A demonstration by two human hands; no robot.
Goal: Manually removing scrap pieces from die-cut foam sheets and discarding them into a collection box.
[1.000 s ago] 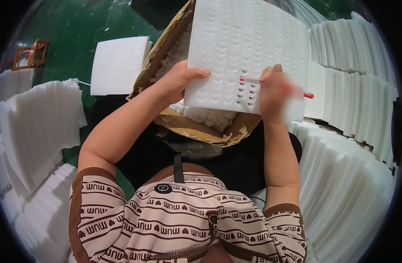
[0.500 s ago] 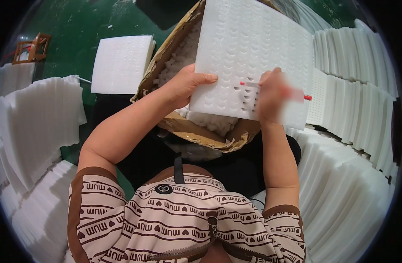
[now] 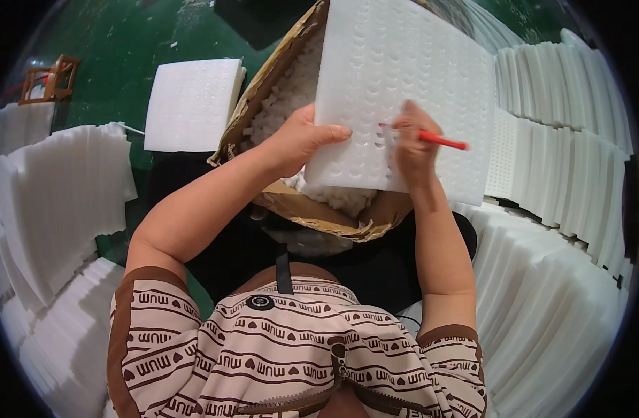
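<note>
L hand [image 3: 296, 144], half-closed, pinches white rectangular foam sheet [image 3: 365, 76] nr lower-left corner; R hand [image 3: 417, 146], curled, grips slim red rod-shaped tool [image 3: 443, 140], long axis crosswise, tip left.

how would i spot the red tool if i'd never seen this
Find the open cardboard box at upper centre, with a large white sheet held over it. Against that sheet, the right hand grips the slim, pen-like red tool. Its bright red handle stands out from the white around it.
</note>
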